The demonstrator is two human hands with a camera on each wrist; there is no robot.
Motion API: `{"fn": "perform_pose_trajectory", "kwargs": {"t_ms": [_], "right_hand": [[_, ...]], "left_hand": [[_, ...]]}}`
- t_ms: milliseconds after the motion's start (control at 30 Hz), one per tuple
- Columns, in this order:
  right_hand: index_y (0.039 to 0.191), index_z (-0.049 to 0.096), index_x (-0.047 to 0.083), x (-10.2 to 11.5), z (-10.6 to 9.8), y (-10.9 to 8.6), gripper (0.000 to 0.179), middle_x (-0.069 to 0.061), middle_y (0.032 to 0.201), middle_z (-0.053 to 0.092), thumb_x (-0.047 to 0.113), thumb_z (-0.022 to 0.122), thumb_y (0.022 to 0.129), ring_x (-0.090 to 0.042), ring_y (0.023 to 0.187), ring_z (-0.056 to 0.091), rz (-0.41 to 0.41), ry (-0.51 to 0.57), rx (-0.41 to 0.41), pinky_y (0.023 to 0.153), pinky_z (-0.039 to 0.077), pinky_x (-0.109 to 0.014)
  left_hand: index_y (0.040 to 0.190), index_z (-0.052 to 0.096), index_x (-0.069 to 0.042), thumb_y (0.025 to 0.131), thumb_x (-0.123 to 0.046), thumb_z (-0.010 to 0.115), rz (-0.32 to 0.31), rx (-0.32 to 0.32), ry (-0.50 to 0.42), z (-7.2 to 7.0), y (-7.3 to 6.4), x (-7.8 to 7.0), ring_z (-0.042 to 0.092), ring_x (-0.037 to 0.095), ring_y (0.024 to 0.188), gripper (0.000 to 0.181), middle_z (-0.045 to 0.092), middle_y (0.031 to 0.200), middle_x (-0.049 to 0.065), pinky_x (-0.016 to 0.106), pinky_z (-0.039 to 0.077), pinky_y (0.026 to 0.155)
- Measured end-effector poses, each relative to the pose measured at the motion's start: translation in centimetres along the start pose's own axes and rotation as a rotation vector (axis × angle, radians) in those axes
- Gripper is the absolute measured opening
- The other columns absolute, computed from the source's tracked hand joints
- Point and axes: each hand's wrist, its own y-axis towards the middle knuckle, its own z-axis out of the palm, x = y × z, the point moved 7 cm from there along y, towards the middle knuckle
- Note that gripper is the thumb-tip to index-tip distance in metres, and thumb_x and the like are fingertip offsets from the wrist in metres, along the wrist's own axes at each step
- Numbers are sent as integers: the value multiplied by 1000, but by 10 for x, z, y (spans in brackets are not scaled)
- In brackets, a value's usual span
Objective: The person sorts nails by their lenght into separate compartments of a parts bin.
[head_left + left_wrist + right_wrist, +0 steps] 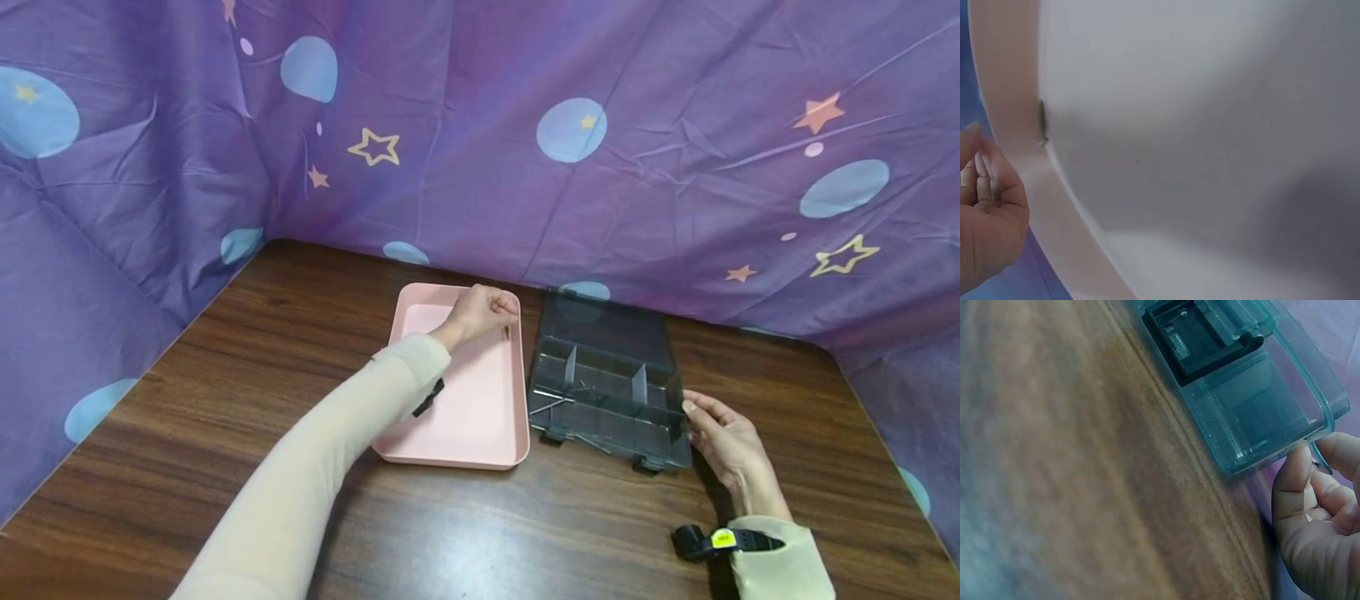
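In the head view my left hand (483,310) is over the far right corner of a pink tray (522,392), its fingers curled. Just below the fingertips, a small dark thin piece (507,332) shows against the tray. The left wrist view has this piece (1042,122) lying along the foot of the tray wall, apart from the hand (991,215), whose fingertips are partly cut off by the frame. My right hand (723,442) pinches the right end of a dark see-through compartment box (660,433) between thumb and fingers. Its lid (603,329) is raised at the back.
Inside the box are thin upright dividers (639,383) and several slender metal pieces (551,405), mostly at the left. Black latches (647,463) hang at its front. Tray and box stand side by side on a dark wooden table (450,533), with a purple curtain (480,200) behind.
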Motion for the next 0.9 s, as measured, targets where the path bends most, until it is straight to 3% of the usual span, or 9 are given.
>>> {"fn": "perform_pose_trajectory", "kwargs": {"t_ms": [267, 533, 900], "right_hand": [[91, 71, 24, 0, 0, 0, 24, 13, 80, 65, 5, 57, 92, 0, 69, 56, 22, -1, -16, 58, 45, -15], [91, 71, 25, 0, -1, 0, 22, 13, 82, 65, 7, 58, 92, 0, 69, 56, 21, -19, -16, 58, 46, -16], [91, 71, 24, 2, 1, 0, 24, 12, 82, 66, 6, 57, 92, -1, 69, 57, 18, -9, -10, 59, 45, -16]], "left_hand": [[97, 71, -2, 80, -9, 72, -50, 6, 67, 3, 2, 16, 68, 20, 87, 18, 73, 94, 10, 20, 50, 79], [96, 71, -3, 79, -7, 70, -46, -7, 104, 7, 3, 21, 67, 18, 84, 17, 72, 88, 8, 20, 49, 77], [99, 68, -1, 77, -3, 68, -69, 11, 68, 17, 3, 29, 63, 17, 83, 22, 70, 93, 11, 22, 49, 77]]}}
